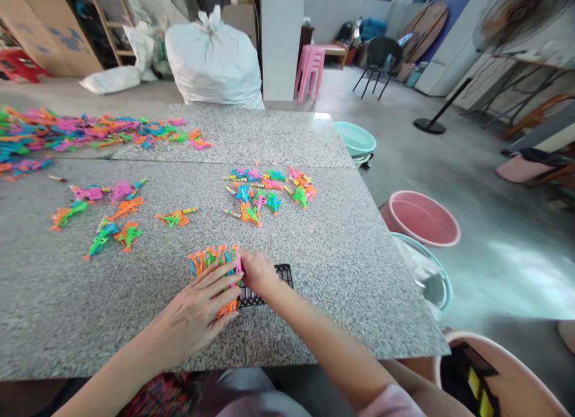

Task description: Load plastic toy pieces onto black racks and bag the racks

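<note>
A black plastic grid tray (284,275) lies near the table's front edge, its left part covered by a row of small orange, green and blue plastic toys (207,258). My left hand (200,303) rests flat over these toys with its fingers stretched out, hiding many of them. At the right end of the row, my right hand (259,273) is closed, fingers bent, at a small pink plastic toy (238,262). It appears to grip this toy, whose lower part is hidden by my left fingers.
Loose toys with pencil-like sticks (249,192) lie beyond the tray, and more toys (128,208) lie to the left. A large toy pile (67,129) covers the far left. Basins, including a pink one (422,219), stand beyond the table's right edge.
</note>
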